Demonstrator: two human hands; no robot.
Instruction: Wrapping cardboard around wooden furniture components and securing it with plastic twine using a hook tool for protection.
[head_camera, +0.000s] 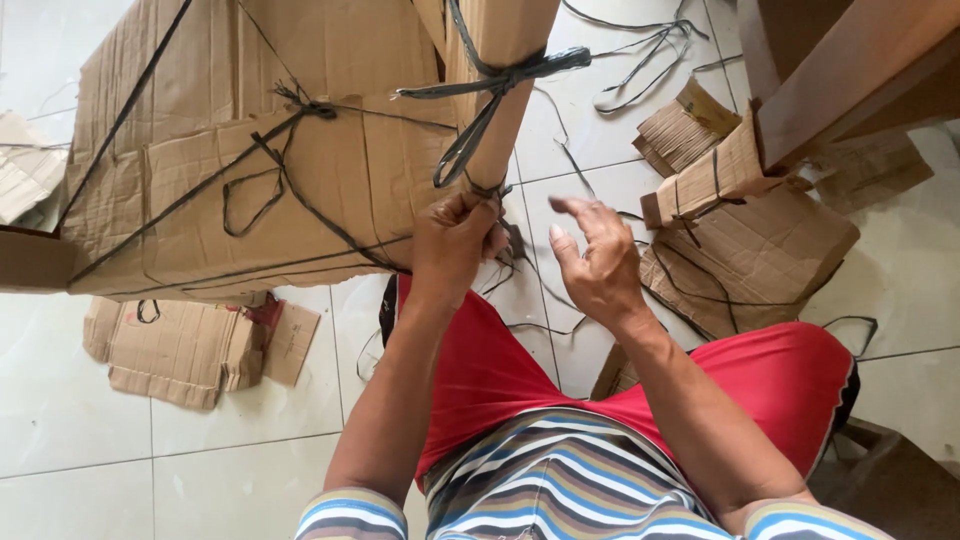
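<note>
- Cardboard scrap (185, 350) lay flat on the pale tile floor (80, 430) at far left, a small folded piece set apart from the bigger stack.
- Above it a large bundle (250, 160) of flattened boxes stood propped on edge, leaning toward the seated person so its bindings faced the hands.
- Black straps (290, 130) crossed the bundle and met in a knot near its middle, holding the sheets together.
- A narrower roll (505, 90) of cardboard rose beside the bundle, cinched by a dark strap bow (500, 75).
- The left hand (455, 240) was closed in a fist, pinching a strap end (490, 190) at the roll's lower edge, seemingly to keep it taut.
- The right hand (595, 260) hovered just beside it, fingers spread and slightly curled, gripping nothing.
- Red shorts (500, 370) and a striped shirt (560, 480) filled the lower centre; the person sat with knees apart, working over the gap.
- To the right, smaller tied cardboard pieces (740, 250) lay on the floor.
- Loose straps (640, 50) trailed across the tiles above.
- A brown wooden edge (850, 80) crossed the top right corner.
</note>
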